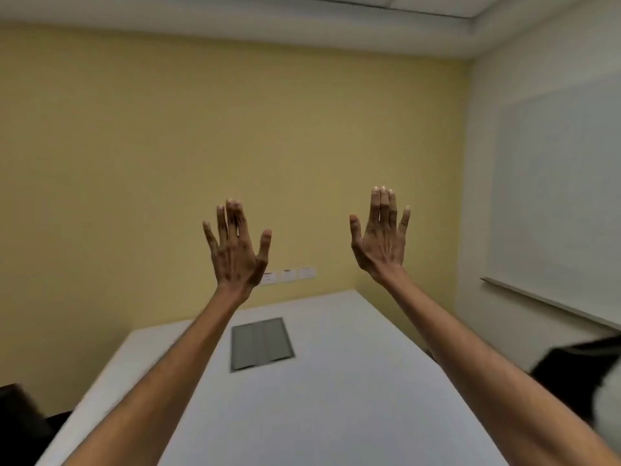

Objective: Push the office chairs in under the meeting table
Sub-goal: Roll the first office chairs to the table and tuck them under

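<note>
— Looking through the head camera, we have our left hand (235, 250) and our right hand (381, 235) raised in front of us, backs toward us, fingers spread, well apart from each other and gripping nothing. Below them runs the long, pale grey, flat-topped meeting table (336, 381), with a dark grey rectangular cable hatch (260, 343) set into its top.

— And the chairs we're meant to push in?

— Only scraps of them. A dark, blurred office chair (20, 422) shows at the lower left beside the table's edge, and another black chair (581, 375) at the right, below the whiteboard (554, 196) on the white wall. Whether either already sits under the table we cannot tell; both are cut off by the frame.

— How do we expect them to handle?

— We'd judge them fairly heavy but easy to move if they roll, though no wheels are visible. The backrest is probably padded and may tilt, so we'd take the top edge of the back with both hands and push low and straight, minding any armrests against the tabletop.

— There's only this one view, then.

— Yes.
</note>
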{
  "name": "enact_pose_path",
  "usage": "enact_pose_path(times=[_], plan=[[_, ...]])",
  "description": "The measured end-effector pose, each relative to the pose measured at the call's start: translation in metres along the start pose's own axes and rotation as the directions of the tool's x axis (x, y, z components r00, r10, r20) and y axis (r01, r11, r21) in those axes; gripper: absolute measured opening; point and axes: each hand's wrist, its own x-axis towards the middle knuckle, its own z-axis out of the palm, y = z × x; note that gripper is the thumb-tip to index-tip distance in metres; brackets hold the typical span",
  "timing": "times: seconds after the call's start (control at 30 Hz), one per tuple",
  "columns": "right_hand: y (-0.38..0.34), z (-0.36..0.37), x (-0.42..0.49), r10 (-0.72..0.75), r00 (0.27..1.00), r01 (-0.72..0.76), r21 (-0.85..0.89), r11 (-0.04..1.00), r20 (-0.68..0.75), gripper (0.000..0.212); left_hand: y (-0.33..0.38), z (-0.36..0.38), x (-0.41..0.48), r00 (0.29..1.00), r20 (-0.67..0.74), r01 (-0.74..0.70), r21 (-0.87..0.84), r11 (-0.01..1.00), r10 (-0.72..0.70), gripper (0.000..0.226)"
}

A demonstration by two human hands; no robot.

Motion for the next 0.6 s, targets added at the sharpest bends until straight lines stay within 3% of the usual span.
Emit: enact_pose_path(times=[0.33, 0.6], plan=[[0.135, -0.140, -0.116, 0.306, 0.950, -0.304, -0.416, 0.857, -0.065, 0.071, 0.151, 0.046, -0.077, 0.951, 0.162, -0.198, -0.336, 0.921, 0.263, 0.080], [0.182, -0.314, -0.232, 0.441, 0.866, -0.479, -0.641, 0.600, -0.234, 0.069, 0.304, 0.006, -0.168, 0.849, 0.188, -0.270, -0.650, 0.710, 0.494, 0.083]])
